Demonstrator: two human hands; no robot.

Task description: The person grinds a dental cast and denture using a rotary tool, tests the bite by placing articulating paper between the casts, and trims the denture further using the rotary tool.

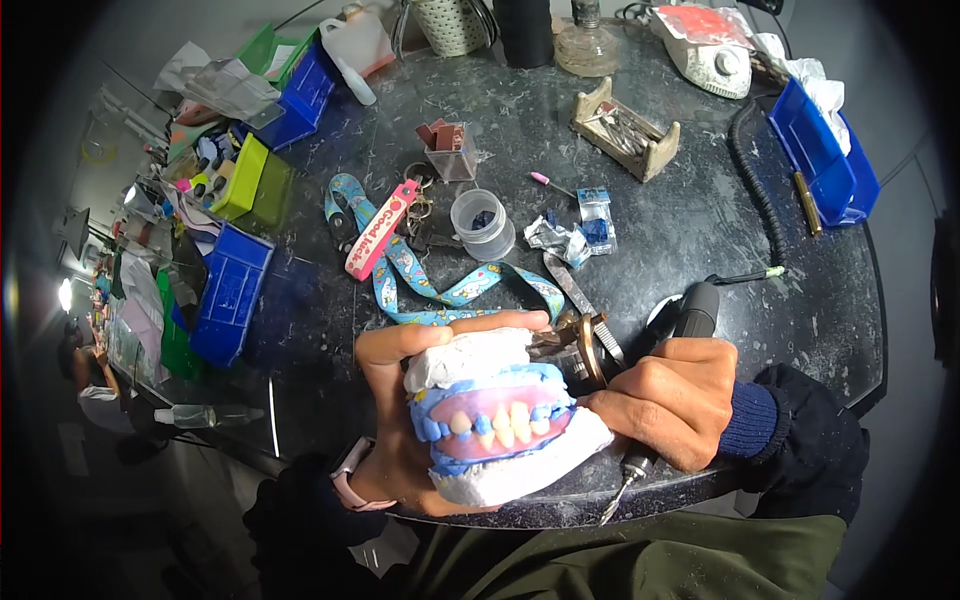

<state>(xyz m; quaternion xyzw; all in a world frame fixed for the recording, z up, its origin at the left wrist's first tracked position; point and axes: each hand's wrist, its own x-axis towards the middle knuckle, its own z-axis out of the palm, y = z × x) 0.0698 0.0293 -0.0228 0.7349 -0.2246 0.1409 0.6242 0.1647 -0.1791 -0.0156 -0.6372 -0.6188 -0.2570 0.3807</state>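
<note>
My left hand (pixel 392 455) is wrapped round a dental model (pixel 505 425), with its fingers along the far side and underneath. White plaster forms the top and bottom of the model. Between them sit pink gum, pale teeth and blue material, facing me. A brass-coloured metal articulator hinge (pixel 592 352) shows behind its right end. My right hand (pixel 675 400) is closed round a black handpiece (pixel 697 310) whose twisted metal bur (pixel 622 490) points down toward the table's near edge. The right fingertips meet the model's right side; whether they press on it I cannot tell.
A blue patterned lanyard (pixel 400 270) with keys, a clear cup (pixel 484 225) and a small box of blue pieces (pixel 595 220) lie beyond the model. A wooden rack (pixel 625 130) holds tools. Blue bins (pixel 232 290) line the left; a coiled cord (pixel 765 200) runs at right.
</note>
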